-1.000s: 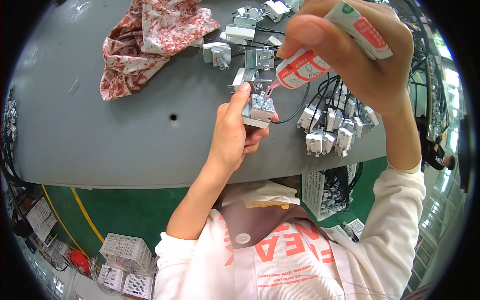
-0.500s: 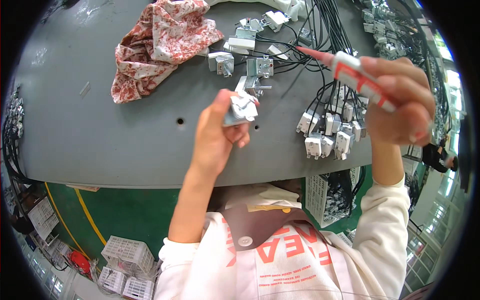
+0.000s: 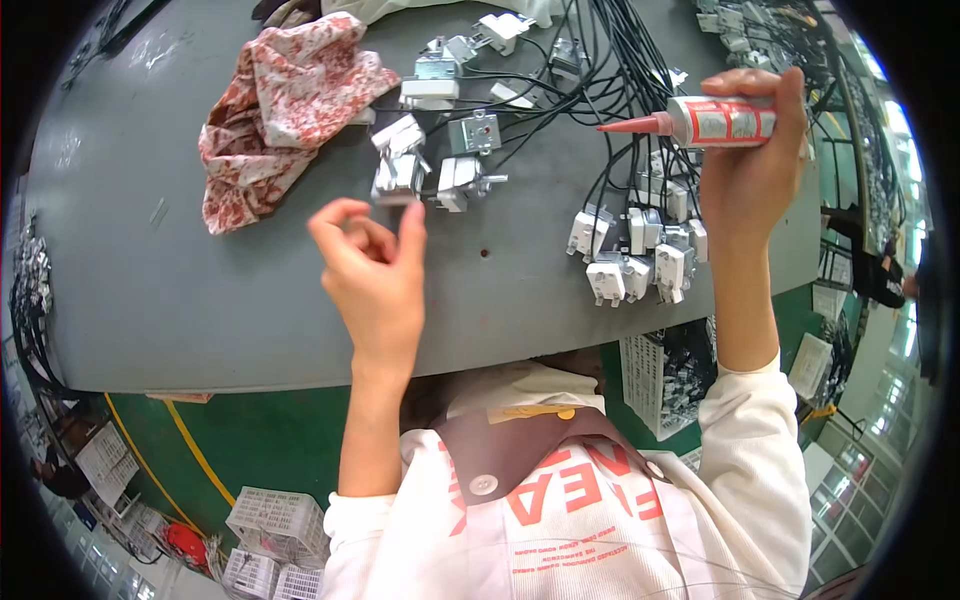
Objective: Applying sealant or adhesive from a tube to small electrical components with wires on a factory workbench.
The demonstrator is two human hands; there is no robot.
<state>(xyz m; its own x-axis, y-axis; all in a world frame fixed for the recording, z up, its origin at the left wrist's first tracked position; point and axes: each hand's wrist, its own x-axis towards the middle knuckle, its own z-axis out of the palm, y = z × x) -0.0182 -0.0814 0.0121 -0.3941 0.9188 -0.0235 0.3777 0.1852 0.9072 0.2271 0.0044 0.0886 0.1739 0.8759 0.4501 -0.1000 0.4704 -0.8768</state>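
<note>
My left hand [image 3: 375,265] is just below a metal-and-white boxy part [image 3: 397,180] on the grey table. Its thumb and forefinger stand apart at that part's near edge and do not appear closed on it; the hand is slightly blurred. A similar white-and-metal part [image 3: 400,135] sits directly behind. To the right lies another boxy part [image 3: 462,178] with a thin metal shaft. My right hand [image 3: 755,170] is raised above the table, wrapped around a white squeeze tube [image 3: 730,122] with red markings. Its tapered red nozzle [image 3: 640,125] points left, clear of the parts.
A red-and-white patterned cloth [image 3: 285,115] lies rumpled at the back left. Black cables [image 3: 625,60] run to several boxy parts [image 3: 640,255] at the right. White crates [image 3: 275,525] stand on the green floor, and another person [image 3: 880,270] is at the far right.
My left hand has moved left and put the metal-and-white part down by the others. My right hand has turned the tube nearly level. The whole view has shifted a little.
</note>
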